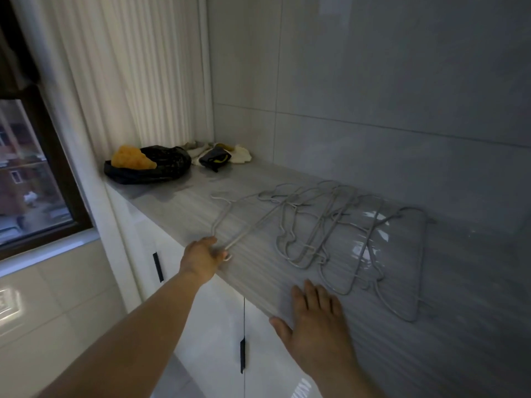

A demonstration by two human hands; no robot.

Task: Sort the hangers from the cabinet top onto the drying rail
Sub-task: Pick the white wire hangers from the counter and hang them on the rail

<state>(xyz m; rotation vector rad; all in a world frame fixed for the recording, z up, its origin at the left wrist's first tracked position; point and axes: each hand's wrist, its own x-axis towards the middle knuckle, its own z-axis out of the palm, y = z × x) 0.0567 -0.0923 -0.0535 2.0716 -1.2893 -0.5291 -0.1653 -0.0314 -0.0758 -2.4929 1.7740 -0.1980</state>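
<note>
Grip of left hand (201, 252) closed on thin grey wire hanger (250, 232); right hand (316, 320) flat on grey striped surface (186, 202). Lift clear of tangled grey hanger pile (330, 222).

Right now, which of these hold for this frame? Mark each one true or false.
1. The left hand grips one end of a grey wire hanger at the front edge of the cabinet top. True.
2. The right hand holds a hanger lifted off the pile. False: it lies flat on the cabinet top with its fingers straight and holds nothing.
3. The other hangers lie in a tangled pile of hangers on the cabinet top. True.
4. The black plastic bag sits in the middle of the hangers. False: it sits at the far end by the curtain, apart from them.
</note>
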